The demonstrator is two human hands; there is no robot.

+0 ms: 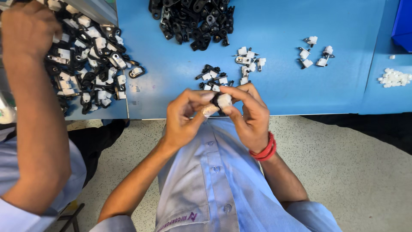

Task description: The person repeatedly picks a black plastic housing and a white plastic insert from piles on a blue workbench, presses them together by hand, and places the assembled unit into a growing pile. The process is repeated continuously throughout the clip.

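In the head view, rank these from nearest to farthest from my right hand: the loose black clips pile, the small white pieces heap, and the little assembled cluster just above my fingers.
1. Assembled cluster, just above the right hand.
2. Black clips pile, top centre of the table.
3. White pieces heap, far right.

You have no packages, signs or screens in front of you. The one label-like mark is the small purple logo (182, 220) stitched on your pale blue shirt (214, 180), low on the chest pocket near the bottom edge of the view, slanting upward to the right
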